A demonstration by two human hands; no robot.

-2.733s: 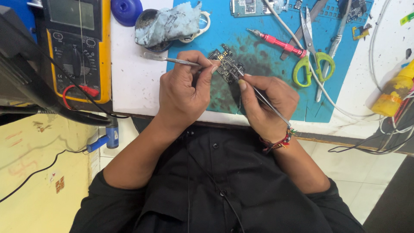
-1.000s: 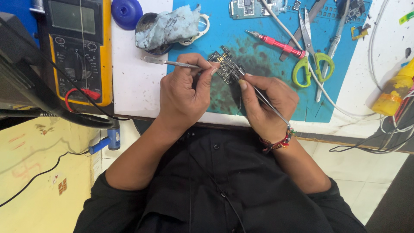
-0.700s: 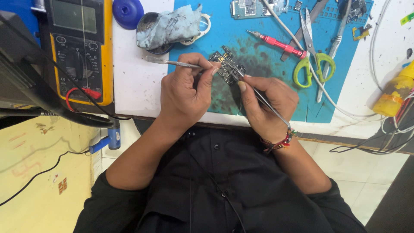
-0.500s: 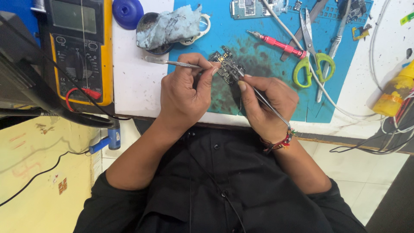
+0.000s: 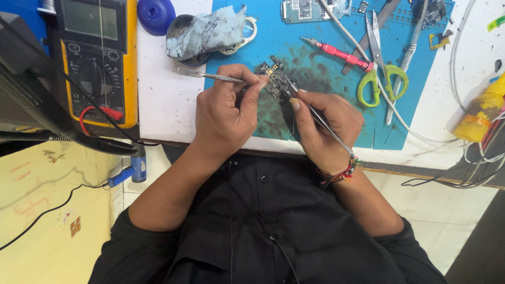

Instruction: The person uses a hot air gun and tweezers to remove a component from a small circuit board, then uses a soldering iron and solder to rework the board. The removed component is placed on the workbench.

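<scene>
While the small dark circuit board (image 5: 276, 83) lay on the stained blue work mat (image 5: 336, 126) near the front edge of the white bench (image 5: 163, 110), both hands worked at it. The left hand (image 5: 227, 118) was closed around slim metal tweezers (image 5: 210, 76), whose tips met the board's left edge. The right hand (image 5: 327, 126) gripped a thin metal probe (image 5: 326, 129) like a pen, its point touching the board. Beyond the board on the mat lay a pink-handled screwdriver (image 5: 336, 52) and green-handled scissors (image 5: 380, 58). A yellow multimeter (image 5: 97, 58) sat well apart to the left.
</scene>
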